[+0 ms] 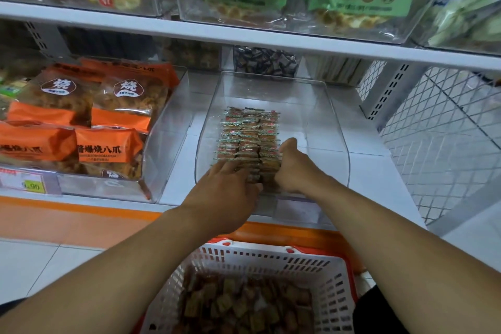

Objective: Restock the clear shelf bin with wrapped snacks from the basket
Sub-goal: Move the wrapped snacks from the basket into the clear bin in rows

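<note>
Small wrapped snacks in clear red-and-green printed wrappers [248, 138] lie in three neat rows inside the clear plastic shelf bin [336, 127], toward its front edge. The left hand [227, 187] presses flat, fingers straight, on the nearest packs; the right hand [291, 168] has its fingers curled against the rows' right side, though whether it grips any I cannot tell. Pushing unevenly could buckle the rows. The white plastic basket [271, 260] waits below the shelf's front edge.

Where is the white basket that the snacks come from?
In the head view the white basket sits at bottom centre, between the person's forearms, in front of the shelf and below the clear bin.
</note>
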The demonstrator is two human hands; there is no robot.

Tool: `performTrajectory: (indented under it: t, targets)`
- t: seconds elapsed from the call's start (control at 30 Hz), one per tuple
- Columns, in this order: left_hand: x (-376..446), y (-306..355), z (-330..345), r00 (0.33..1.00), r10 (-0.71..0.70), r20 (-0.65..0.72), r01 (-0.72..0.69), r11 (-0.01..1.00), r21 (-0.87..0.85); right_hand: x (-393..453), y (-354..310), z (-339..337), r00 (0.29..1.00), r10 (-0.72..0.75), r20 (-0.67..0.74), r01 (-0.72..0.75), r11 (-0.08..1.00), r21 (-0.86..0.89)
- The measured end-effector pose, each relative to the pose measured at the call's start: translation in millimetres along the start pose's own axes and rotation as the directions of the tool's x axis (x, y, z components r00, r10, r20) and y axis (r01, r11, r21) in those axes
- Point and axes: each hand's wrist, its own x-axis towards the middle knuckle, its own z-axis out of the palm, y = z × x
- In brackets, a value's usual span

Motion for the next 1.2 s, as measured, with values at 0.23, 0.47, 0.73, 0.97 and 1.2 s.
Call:
performTrajectory:
  t: [0.23, 0.47, 0.73, 0.97, 1.2]
  targets:
    - [0, 4, -3, 0.999, -0.022, 0.031, 0.022, 1.000, -0.015, 5, -4, 2, 0.997, 0.051, 0.063, -0.049, 0.998, -0.040]
    - [-1, 6, -7, 1.000, -0.012, -0.013, 0.011, 0.997, -0.071, 10, -3, 4, 0.998, 0.035, 0.055, -0.029, 0.994, -0.101]
    - [-34, 18, -21, 0.922, 0.015, -0.388, -0.059, 0.993, -0.101, -60, -17, -22, 0.811, -0.478, -0.337, 0.372, 0.866, -0.335]
    - [-81, -18, 71, 0.839, -0.140, 0.526, 0.046, 0.981, 0.187, -101, 72, 101, 0.905, -0.332, 0.267, 0.408, 0.856, -0.316]
    - [-126, -75, 204, 0.656, -0.224, 0.721, 0.179, 0.974, 0.140, -82, 210, 248, 0.870, 0.063, 0.489, 0.006, 0.990, -0.139]
